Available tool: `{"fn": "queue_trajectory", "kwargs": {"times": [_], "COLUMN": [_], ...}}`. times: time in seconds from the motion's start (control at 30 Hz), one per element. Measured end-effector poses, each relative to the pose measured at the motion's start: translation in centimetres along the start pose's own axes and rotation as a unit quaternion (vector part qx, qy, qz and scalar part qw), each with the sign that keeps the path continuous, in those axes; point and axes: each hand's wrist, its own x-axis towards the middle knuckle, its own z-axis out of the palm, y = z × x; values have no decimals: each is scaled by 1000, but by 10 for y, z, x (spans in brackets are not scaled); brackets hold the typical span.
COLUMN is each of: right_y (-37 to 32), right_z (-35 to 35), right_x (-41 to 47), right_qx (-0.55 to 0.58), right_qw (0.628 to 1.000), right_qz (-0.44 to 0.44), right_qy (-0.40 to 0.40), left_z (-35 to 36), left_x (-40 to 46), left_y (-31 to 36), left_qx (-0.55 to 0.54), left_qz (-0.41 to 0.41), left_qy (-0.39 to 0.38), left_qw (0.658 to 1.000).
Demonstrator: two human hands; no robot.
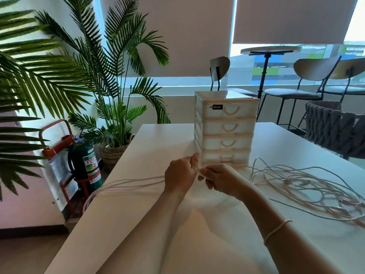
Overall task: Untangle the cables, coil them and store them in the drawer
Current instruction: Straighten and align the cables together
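Currently one pale cable bundle [136,181] was held in front of the drawer unit [225,129], its loops trailing left over the counter [138,224] edge. Left hand [180,172] gripped the loops; right hand [219,178] pinched what looked like the cable end, though blur hid the detail. Remaining tangled cables [308,186] lay on the right, well apart. Risks: overhanging loops could slide off and pull the coil loose; all drawers were closed, so storing needs a free hand.

A clear four-drawer organizer [225,128] stands shut at 12 o'clock, tangled pale cables [308,186] heaped at 3 o'clock.
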Motion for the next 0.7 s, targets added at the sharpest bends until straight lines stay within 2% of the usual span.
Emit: {"fn": "queue_trajectory", "kwargs": {"times": [0.13,0.3,0.43,0.5,0.57,0.7], "right_y": [-4,-2,2,4,6,7], "right_z": [-4,-6,-4,-9,-12,-16], "right_x": [-2,-6,-2,-2,-4,-5], "right_qx": [-23,-74,-193,-217,-198,-46], "right_qw": [999,995,971,965,970,991], "right_qz": [-37,-62,-79,-76,-72,-61], "right_qy": [33,25,115,126,120,113], "left_z": [-3,-1,1,-1,-3,-4], "left_x": [0,-3,-3,-2,0,0], "left_y": [1,1,2,2,0,-2], "left_qx": [-5,12,26,31,31,20], "left_qz": [24,23,17,11,7,-2], "left_qy": [-7,-26,-25,-12,-6,-5], "left_qw": [1000,999,999,999,999,1000]}}
